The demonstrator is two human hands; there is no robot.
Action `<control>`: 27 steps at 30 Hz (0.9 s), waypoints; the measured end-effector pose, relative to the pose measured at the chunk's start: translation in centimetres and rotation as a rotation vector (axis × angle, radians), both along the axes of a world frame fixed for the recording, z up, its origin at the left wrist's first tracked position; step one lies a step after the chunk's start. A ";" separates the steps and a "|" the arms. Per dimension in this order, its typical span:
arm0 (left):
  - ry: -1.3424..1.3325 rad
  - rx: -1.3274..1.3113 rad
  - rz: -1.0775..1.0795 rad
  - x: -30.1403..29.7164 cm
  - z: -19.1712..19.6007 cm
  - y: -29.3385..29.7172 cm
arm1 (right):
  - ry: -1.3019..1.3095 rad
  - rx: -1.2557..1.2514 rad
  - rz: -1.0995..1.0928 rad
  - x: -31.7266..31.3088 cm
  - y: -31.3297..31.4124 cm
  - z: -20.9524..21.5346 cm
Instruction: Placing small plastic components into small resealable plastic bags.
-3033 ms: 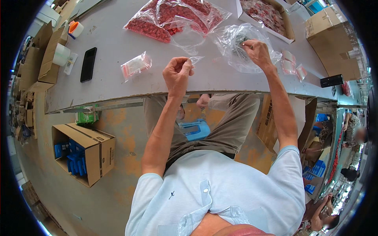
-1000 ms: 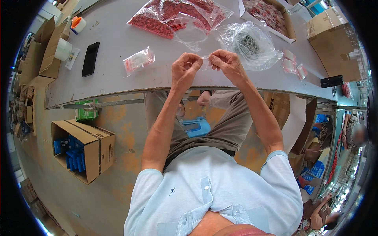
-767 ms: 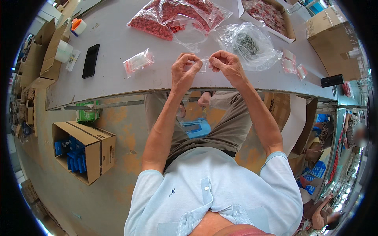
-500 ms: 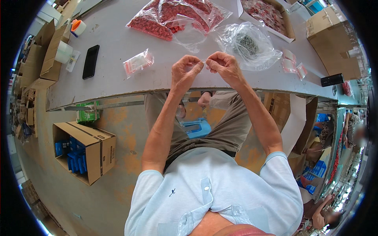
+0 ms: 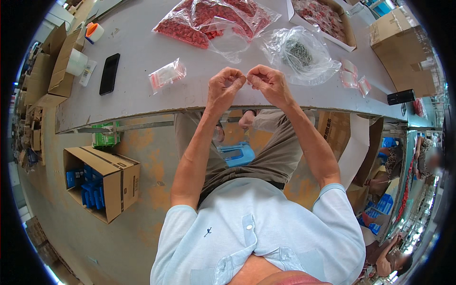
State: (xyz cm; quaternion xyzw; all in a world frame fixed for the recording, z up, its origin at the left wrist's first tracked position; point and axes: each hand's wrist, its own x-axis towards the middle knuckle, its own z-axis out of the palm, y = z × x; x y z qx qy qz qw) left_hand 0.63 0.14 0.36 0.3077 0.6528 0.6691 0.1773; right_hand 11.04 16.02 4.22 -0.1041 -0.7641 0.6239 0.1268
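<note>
Bare left hand [image 5: 223,88] and bare right hand [image 5: 270,83] pinch, tip to tip (anything gripped is hidden); beyond the right, a crumpled clear plastic bag [image 5: 313,73] holds grey metal pieces [image 5: 298,53]; loosened pinches could drop things.

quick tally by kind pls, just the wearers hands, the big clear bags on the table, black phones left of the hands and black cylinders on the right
Wearer's hands: 2, left hand and right hand
Big clear bags: 2, bag of red pieces and bag of grey metal pieces
Black phone: 1
Black cylinder: 1
Total: 6
</note>
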 end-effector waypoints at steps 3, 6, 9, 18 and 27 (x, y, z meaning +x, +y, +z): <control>-0.081 0.100 0.016 0.3 0.4 0.2 | 0.005 0.131 -0.099 0.0 -0.1 0.0; -0.201 0.211 0.016 0.2 0.5 0.0 | 0.034 0.037 -0.106 0.3 0.2 -0.1; -0.209 0.181 0.002 0.1 0.5 -0.1 | 0.014 -0.046 -0.063 0.5 0.3 0.0; -0.129 0.094 -0.020 0.3 0.1 -0.1 | 0.009 0.345 0.038 0.3 0.5 1.3; -0.240 0.145 -0.037 0.0 0.8 -0.3 | -0.016 0.037 -0.051 1.0 1.3 1.1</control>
